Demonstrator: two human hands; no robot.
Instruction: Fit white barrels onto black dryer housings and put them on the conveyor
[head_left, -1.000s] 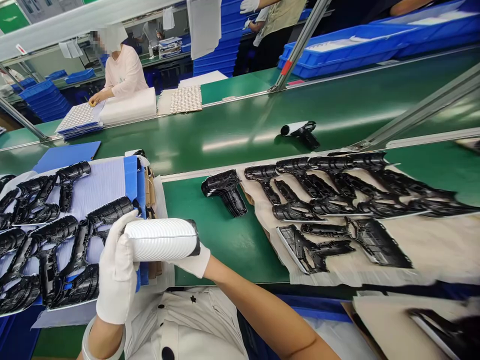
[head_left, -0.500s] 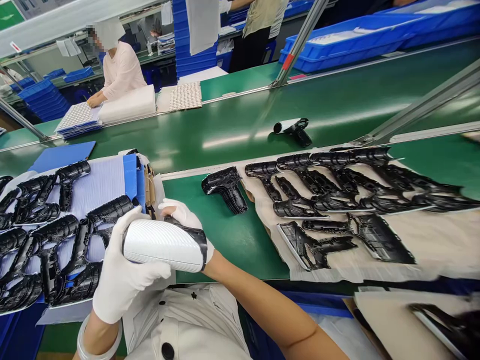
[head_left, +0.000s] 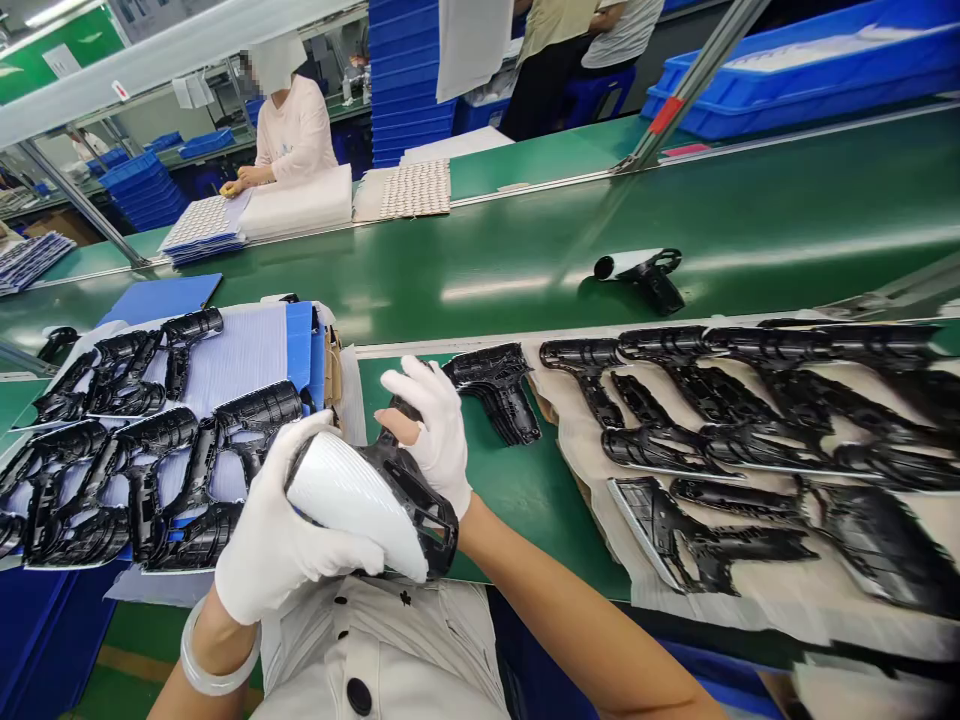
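Observation:
Between my gloved hands is a pistol-shaped housing with a ribbed white shell and a black handle side, held tilted in front of my body. My left hand wraps round the wide end of the white shell, its thumb along the near side. Around the black handle closes my right hand; its bare thumb tip shows through the glove. The right fingers are partly hidden behind the handle. Just beyond the right hand lies a nested stack of black half shells on the green table.
Rows of black half shells cover a lined stack on the left. More half shells lie on brown paper to the right. Another white-and-black housing rests on the green belt. Across it sits a co-worker.
The housing has turned so that more of its black handle side faces me. My right hand has come up from behind it onto the handle. The view has shifted left.

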